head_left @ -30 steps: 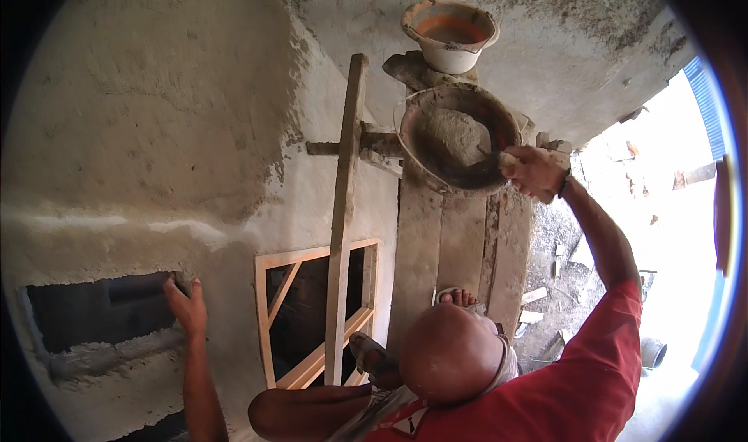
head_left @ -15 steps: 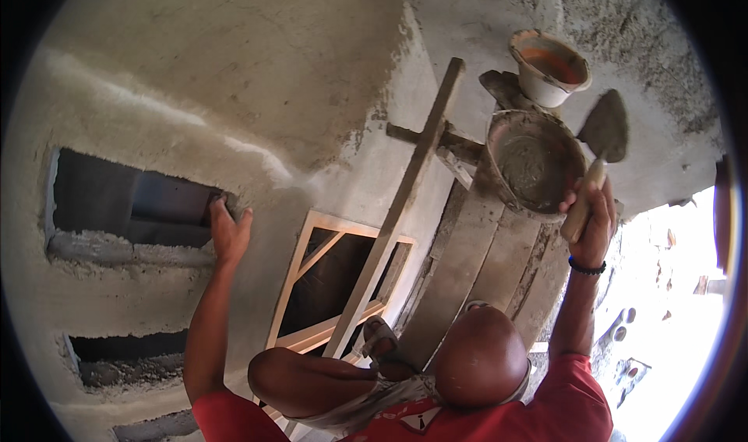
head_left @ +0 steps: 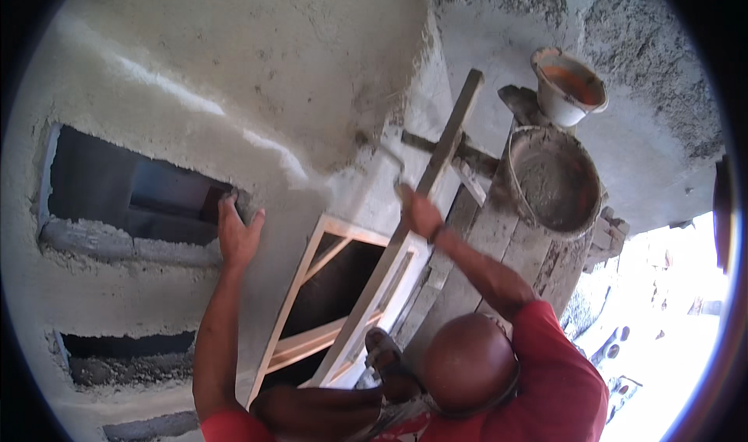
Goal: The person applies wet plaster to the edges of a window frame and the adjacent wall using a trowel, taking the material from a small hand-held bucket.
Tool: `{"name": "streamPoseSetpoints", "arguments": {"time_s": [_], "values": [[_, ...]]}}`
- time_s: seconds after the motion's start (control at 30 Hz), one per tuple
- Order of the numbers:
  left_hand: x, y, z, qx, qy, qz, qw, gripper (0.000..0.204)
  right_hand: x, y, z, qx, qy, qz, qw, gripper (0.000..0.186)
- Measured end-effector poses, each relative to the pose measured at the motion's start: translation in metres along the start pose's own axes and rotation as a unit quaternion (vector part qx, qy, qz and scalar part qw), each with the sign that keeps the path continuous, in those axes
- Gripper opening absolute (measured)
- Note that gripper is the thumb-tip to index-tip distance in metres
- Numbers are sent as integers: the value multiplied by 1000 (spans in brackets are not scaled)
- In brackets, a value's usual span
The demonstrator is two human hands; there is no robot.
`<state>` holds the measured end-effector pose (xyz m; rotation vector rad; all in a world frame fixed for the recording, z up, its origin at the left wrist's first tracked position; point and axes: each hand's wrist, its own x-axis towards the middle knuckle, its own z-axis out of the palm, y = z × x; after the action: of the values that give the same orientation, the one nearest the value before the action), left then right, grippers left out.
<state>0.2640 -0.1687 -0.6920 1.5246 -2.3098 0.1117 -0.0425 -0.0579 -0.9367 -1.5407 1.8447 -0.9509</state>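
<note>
My left hand is hooked over the right edge of the upper opening in a rough plastered wall, its thumb spread on the wall face. In my right hand is a mortar trowel, gripped by its handle. The trowel's blade is smeared by motion and points at the wall, by the border between darker and paler plaster. A bucket of grey wet mortar stands to the right of that hand.
A long wooden beam slants past my right forearm, beside a wooden window frame. Planks bear the mortar bucket. Behind it stands a pale bucket, orange inside. A lower wall opening lies at left; my bent knee is below.
My right hand has swung left with the trowel, from beside the mortar bucket across to the wall. My left hand keeps its place at the opening's edge. The view has shifted slightly.
</note>
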Motion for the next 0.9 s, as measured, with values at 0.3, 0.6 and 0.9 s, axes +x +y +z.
{"name": "streamPoseSetpoints", "arguments": {"time_s": [0.3, 0.6, 0.9], "values": [[16, 18, 11, -20, 0, 4, 1000, 57, -180, 62, -213, 52, 114, -92, 988, 53], [13, 4, 15, 9, -12, 1, 1000, 58, -183, 53, -407, -442, -63, 148, 882, 19], [18, 10, 19, 12, -11, 25, 1000, 57, -126, 123, -354, -350, -295, 214, 863, 22]]}}
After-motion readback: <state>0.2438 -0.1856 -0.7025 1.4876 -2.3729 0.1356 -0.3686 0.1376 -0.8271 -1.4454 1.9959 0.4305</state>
